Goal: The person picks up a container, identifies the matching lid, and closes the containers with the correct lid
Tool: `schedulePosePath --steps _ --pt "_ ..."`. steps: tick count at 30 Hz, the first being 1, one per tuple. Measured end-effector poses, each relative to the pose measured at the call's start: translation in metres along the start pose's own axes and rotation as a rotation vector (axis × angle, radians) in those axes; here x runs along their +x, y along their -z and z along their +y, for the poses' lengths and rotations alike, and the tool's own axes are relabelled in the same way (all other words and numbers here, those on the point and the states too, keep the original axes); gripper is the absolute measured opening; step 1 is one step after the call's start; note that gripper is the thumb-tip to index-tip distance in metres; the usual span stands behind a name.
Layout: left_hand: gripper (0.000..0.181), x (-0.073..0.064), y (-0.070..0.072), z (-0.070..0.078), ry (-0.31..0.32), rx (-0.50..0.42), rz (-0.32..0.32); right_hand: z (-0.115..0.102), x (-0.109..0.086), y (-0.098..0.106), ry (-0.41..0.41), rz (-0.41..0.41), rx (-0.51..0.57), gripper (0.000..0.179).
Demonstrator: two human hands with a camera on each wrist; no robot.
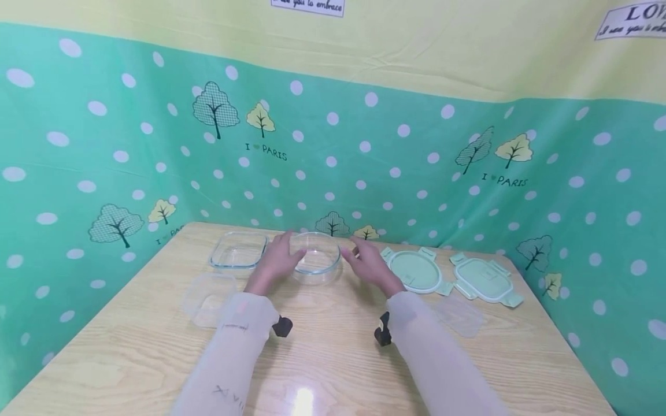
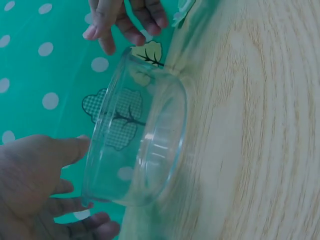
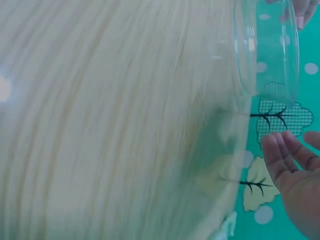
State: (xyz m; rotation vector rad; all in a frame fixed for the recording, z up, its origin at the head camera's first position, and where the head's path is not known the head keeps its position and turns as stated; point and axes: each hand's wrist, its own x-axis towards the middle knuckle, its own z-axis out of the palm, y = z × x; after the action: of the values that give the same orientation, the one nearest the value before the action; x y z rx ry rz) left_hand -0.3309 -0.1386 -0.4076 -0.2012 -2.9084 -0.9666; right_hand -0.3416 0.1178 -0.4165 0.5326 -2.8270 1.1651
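Observation:
A round clear glass bowl (image 1: 316, 263) stands upright near the table's back edge, between the two hands. At its left side is the left hand (image 1: 278, 260); in the left wrist view its thumb and fingers (image 2: 72, 205) lie loosely spread close to the rim, and whether they touch it I cannot tell. On the other side the right hand (image 1: 366, 263) is held apart from the bowl. The right wrist view shows its fingers (image 3: 290, 150) slightly bent, with a gap to the glass and nothing held.
Left of the bowl stands a rectangular glass container (image 1: 239, 251), with a translucent plastic piece (image 1: 208, 303) before it. To the right lie a round green lid (image 1: 415, 270), a rectangular green lid (image 1: 484, 278) and another translucent sheet (image 1: 460, 315). A patterned curtain (image 1: 333, 138) hangs behind the wooden table (image 1: 333, 358).

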Motion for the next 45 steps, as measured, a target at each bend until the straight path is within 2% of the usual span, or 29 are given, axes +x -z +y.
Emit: schedulePosePath --steps 9,13,18,22,24,27,33,36,38,45 --pt "0.059 0.009 -0.002 -0.002 0.05 -0.14 0.05 0.0 0.01 -0.019 -0.155 0.043 0.259 0.056" --pt "0.052 0.009 -0.003 -0.004 0.136 -0.283 0.036 0.001 0.012 -0.025 -0.235 0.053 0.443 0.049" --pt "0.051 0.008 -0.001 -0.006 0.253 -0.449 0.001 -0.001 0.016 -0.028 -0.346 0.073 0.688 0.034" --pt "0.051 0.006 0.002 -0.005 0.324 -0.601 -0.011 -0.003 0.019 -0.026 -0.414 0.065 0.803 0.026" --pt "0.052 0.005 0.004 -0.004 0.335 -0.657 -0.02 -0.004 0.02 -0.025 -0.447 0.054 0.85 0.025" --pt "0.052 0.004 0.006 -0.002 0.345 -0.702 -0.023 -0.006 0.02 -0.022 -0.483 0.042 0.889 0.025" --pt "0.036 0.005 0.01 0.002 0.378 -0.799 -0.005 -0.007 0.021 -0.018 -0.509 0.028 0.908 0.03" --pt "0.036 0.005 0.013 0.005 0.39 -0.847 -0.019 -0.009 0.02 -0.015 -0.506 0.024 0.898 0.03" --pt "0.042 0.005 0.016 0.006 0.398 -0.864 -0.029 -0.011 0.02 -0.011 -0.5 0.017 0.881 0.031" --pt "0.029 0.006 0.026 0.01 0.436 -1.016 -0.067 -0.017 0.023 0.004 -0.446 -0.01 0.87 0.035"
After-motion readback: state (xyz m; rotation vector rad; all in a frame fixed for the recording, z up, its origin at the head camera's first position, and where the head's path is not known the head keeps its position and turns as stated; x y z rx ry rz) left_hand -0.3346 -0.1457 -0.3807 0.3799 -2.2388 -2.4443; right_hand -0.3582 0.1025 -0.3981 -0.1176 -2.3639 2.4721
